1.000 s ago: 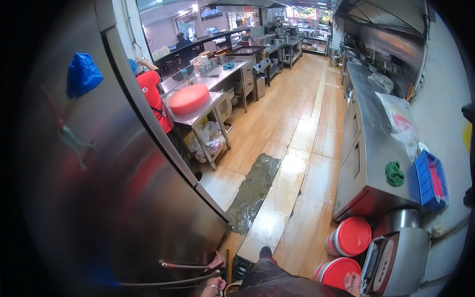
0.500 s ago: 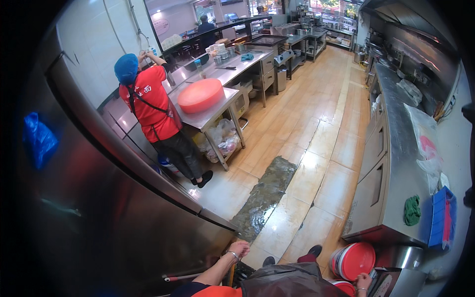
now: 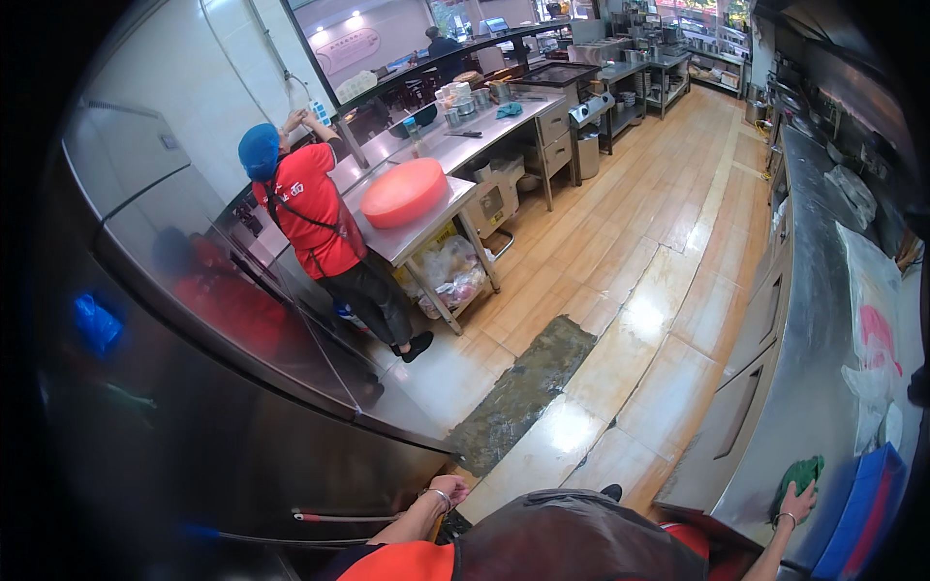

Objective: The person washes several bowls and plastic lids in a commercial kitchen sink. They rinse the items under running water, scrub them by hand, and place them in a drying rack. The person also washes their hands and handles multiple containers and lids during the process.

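On the steel counter at the right lies a crumpled green cloth (image 3: 804, 471). My right hand (image 3: 797, 504) is on it, fingers closed over its near edge; a bracelet circles the wrist. By the lower edge of the steel cabinet on the left, my left hand (image 3: 450, 487) hangs with fingers curled in, and nothing shows in it. That wrist also wears a bracelet. A dark apron (image 3: 581, 537) covers my front. Just beyond the cloth, a blue plastic basket (image 3: 860, 513) stands on the counter with something red inside.
A large steel cabinet (image 3: 223, 387) fills the left side. Farther on, a co-worker (image 3: 308, 213) in a red shirt and blue cap raises both hands at the wall. A thick red round block (image 3: 404, 192) sits on the steel table. A dark rough patch (image 3: 528, 387) breaks the tiled floor.
My right hand has moved from beside the red-lidded buckets up to the counter and onto the green cloth. The view has come closer to the counter. My left hand stays low, fingers curled.
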Demonstrator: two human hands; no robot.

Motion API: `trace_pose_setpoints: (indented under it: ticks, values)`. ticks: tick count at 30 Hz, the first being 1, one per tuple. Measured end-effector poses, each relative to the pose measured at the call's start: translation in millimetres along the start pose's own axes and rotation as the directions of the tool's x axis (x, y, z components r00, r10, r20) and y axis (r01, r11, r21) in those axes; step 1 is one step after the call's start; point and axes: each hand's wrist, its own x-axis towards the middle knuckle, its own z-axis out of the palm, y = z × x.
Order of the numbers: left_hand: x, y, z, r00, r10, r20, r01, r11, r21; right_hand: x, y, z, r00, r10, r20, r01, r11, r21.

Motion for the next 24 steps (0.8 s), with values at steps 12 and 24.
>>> trace_pose_setpoints:
  ticks: [12, 24]
  values:
    - [-31, 37, 50, 0.997, 0.079, -0.017, -0.077, 0.994, 0.073, -9, 21, 12, 0.977, 0.162, 0.135, -0.155, 0.986, -0.063]
    - [-45, 181, 237, 0.775, 0.361, 0.519, -0.49, 0.862, 0.131, -160, -264, -55, 0.591, -0.616, 0.521, -0.263, 0.463, 0.846]
